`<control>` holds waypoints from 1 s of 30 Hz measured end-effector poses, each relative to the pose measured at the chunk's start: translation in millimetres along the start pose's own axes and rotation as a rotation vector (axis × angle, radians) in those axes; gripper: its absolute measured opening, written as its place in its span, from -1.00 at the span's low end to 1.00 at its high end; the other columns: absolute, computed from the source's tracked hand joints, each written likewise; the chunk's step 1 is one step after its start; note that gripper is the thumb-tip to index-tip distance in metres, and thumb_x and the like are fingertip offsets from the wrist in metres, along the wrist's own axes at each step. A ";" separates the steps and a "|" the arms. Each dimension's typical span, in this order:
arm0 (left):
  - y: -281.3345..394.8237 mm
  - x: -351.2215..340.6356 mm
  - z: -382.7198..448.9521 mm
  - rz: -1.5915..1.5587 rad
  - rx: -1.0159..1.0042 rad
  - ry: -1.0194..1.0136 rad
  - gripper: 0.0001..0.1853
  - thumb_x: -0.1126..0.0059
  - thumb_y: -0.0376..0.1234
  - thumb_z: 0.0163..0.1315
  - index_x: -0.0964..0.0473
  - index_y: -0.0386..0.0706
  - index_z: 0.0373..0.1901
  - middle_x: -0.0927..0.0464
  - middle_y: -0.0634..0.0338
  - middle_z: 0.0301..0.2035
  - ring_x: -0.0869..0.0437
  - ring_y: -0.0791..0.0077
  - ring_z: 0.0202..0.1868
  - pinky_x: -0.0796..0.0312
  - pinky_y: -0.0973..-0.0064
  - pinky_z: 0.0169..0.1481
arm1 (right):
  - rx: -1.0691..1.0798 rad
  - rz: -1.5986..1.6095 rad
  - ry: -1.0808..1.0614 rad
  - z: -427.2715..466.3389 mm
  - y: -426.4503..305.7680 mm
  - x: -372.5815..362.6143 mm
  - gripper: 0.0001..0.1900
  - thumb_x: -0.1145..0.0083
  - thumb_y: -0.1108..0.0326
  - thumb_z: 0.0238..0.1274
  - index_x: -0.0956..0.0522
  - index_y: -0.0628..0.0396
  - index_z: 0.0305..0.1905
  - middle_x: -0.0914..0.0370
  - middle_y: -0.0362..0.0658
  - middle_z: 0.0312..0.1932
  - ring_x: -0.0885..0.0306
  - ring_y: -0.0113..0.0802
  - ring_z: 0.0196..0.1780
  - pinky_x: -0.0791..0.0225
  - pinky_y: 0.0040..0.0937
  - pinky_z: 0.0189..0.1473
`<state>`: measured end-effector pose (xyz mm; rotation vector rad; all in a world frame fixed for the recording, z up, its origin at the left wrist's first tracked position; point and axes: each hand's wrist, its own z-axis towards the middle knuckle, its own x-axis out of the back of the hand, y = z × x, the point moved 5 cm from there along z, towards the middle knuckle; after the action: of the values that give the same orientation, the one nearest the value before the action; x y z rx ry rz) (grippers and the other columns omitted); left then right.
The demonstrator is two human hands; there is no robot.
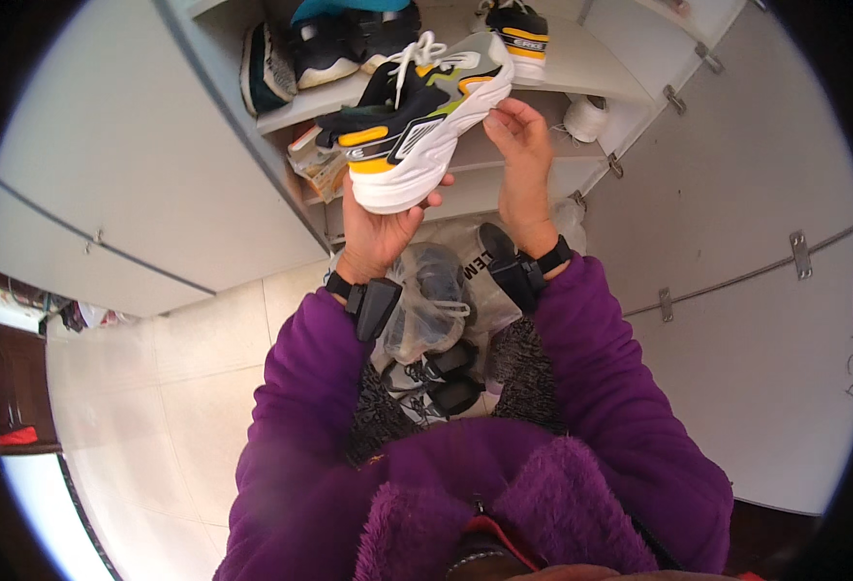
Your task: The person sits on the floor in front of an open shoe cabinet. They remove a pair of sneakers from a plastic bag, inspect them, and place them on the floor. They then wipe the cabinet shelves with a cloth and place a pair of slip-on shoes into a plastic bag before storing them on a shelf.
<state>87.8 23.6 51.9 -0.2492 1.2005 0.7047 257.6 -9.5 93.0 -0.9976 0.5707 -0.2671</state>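
Note:
A sneaker (415, 134) with a white sole, white laces and black, grey and yellow upper is held up in front of the cabinet. My left hand (383, 225) supports it from below at the heel. At the toe end, the fingertips of my right hand (521, 138) touch the edge of the sole. A similar sneaker (519, 43), marked ERKE, stands heel-outward on the upper shelf behind the toe. Part of that shelf is hidden by the held shoe.
Dark shoes (324, 47) and a grey-and-black shoe (269, 69) share the upper shelf (593, 62). Below sits a spool of white string (585, 120). Plastic-bagged items (426, 290) and black footwear (455, 378) lie on the floor by my legs. A hinged cabinet door (724, 160) stands at right.

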 end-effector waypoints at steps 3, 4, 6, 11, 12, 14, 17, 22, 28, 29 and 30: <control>-3.7 1.5 0.6 -0.012 -0.019 0.007 -0.17 0.47 0.16 0.42 0.01 -0.35 0.43 -0.28 -0.56 0.10 -0.63 -0.09 -0.14 -0.70 0.34 -0.19 | -0.223 0.195 0.085 -6.5 17.2 8.3 -0.63 -0.23 0.30 0.26 -0.43 0.13 0.11 -0.49 -0.21 -0.01 -0.41 -0.44 0.10 -0.32 -0.39 0.12; -3.9 2.0 0.0 0.019 -0.010 0.015 -0.29 0.32 0.02 0.45 -0.02 -0.32 0.43 -0.25 -0.51 0.16 -0.59 -0.03 -0.14 -0.65 0.43 -0.26 | -0.314 0.266 0.105 -9.9 22.4 9.1 -0.62 -0.22 0.26 0.28 -0.43 0.10 0.12 -0.49 -0.22 -0.01 -0.40 -0.44 0.12 -0.31 -0.35 0.13; -5.9 3.5 0.4 0.013 -0.011 0.014 -0.30 0.31 0.01 0.45 -0.03 -0.30 0.43 -0.24 -0.51 0.17 -0.59 -0.04 -0.13 -0.64 0.41 -0.25 | -0.469 0.413 -0.138 -16.7 27.7 -5.0 -0.58 -0.17 0.14 0.32 -0.40 0.06 0.16 -0.48 -0.23 0.00 -0.39 -0.43 0.13 -0.30 -0.30 0.14; -13.6 9.1 -0.9 -0.053 0.030 0.043 -0.32 0.31 0.01 0.45 -0.05 -0.28 0.43 -0.26 -0.50 0.17 -0.59 -0.10 -0.13 -0.64 0.33 -0.22 | -0.593 0.522 -0.340 -24.1 30.7 -20.6 -0.56 -0.07 -0.04 0.36 -0.39 -0.02 0.17 -0.51 -0.27 -0.05 -0.44 -0.50 0.05 -0.36 -0.40 0.03; -16.3 8.0 0.3 -0.045 0.057 0.002 -0.27 0.32 0.06 0.43 -0.05 -0.26 0.44 -0.25 -0.49 0.20 -0.58 -0.17 -0.05 -0.65 0.30 -0.19 | -0.587 0.514 -0.354 -23.7 30.4 -20.2 -0.56 -0.06 -0.04 0.37 -0.39 -0.01 0.17 -0.51 -0.28 -0.07 -0.46 -0.52 0.01 -0.37 -0.46 -0.04; -24.5 11.8 -2.8 0.090 0.108 0.062 -0.23 0.33 0.12 0.40 -0.05 -0.26 0.44 -0.23 -0.47 0.22 -0.56 -0.22 0.02 -0.65 0.26 -0.17 | -0.593 0.473 -0.407 -22.0 30.3 -17.9 -0.55 -0.05 -0.03 0.38 -0.38 0.00 0.18 -0.52 -0.30 -0.10 -0.50 -0.56 -0.07 -0.39 -0.58 -0.18; -35.1 16.7 -5.7 0.214 0.191 0.155 -0.13 0.34 0.24 0.34 -0.04 -0.26 0.44 -0.22 -0.42 0.26 -0.51 -0.29 0.12 -0.65 0.22 -0.15 | -0.584 0.599 -0.451 -21.2 27.6 -10.6 -0.54 0.00 0.01 0.41 -0.31 -0.02 0.26 -0.50 -0.26 0.06 -0.53 -0.51 -0.06 -0.47 -0.53 -0.24; -37.8 12.7 -3.6 0.265 0.201 0.160 -0.15 0.39 0.24 0.32 -0.08 -0.18 0.45 -0.25 -0.35 0.27 -0.52 -0.30 0.10 -0.59 0.14 -0.11 | -0.529 0.563 -0.410 -14.4 30.9 0.7 -0.53 0.06 0.06 0.45 -0.27 -0.03 0.33 -0.36 -0.24 0.26 -0.35 -0.41 0.23 -0.32 -0.33 0.17; -40.4 11.4 -6.3 0.380 0.176 0.167 -0.16 0.44 0.25 0.33 -0.08 -0.12 0.46 -0.27 -0.30 0.27 -0.51 -0.26 0.12 -0.54 0.16 -0.11 | -0.461 0.545 -0.372 -10.9 19.9 7.2 -0.41 -0.04 0.17 0.38 -0.16 0.02 0.42 -0.27 -0.21 0.35 -0.22 -0.37 0.35 -0.06 -0.35 0.38; -40.4 11.6 -8.9 0.397 0.163 0.162 -0.17 0.42 0.24 0.33 -0.08 -0.12 0.46 -0.27 -0.30 0.27 -0.52 -0.24 0.11 -0.53 0.18 -0.14 | -0.396 0.535 -0.437 -12.3 12.9 4.0 -0.39 -0.06 0.21 0.35 -0.15 0.04 0.42 -0.27 -0.20 0.35 -0.22 -0.36 0.36 -0.07 -0.35 0.38; -40.7 12.7 -10.7 0.391 0.149 0.164 -0.17 0.39 0.24 0.33 -0.08 -0.12 0.46 -0.27 -0.30 0.27 -0.53 -0.23 0.09 -0.53 0.19 -0.17 | -0.364 0.510 -0.459 -12.6 7.9 1.3 -0.37 -0.09 0.26 0.33 -0.14 0.05 0.42 -0.26 -0.19 0.35 -0.22 -0.36 0.36 -0.08 -0.34 0.38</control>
<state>107.2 -8.5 29.0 0.0573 1.4712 0.9405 251.2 -14.9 80.7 -1.1770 0.4383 0.5261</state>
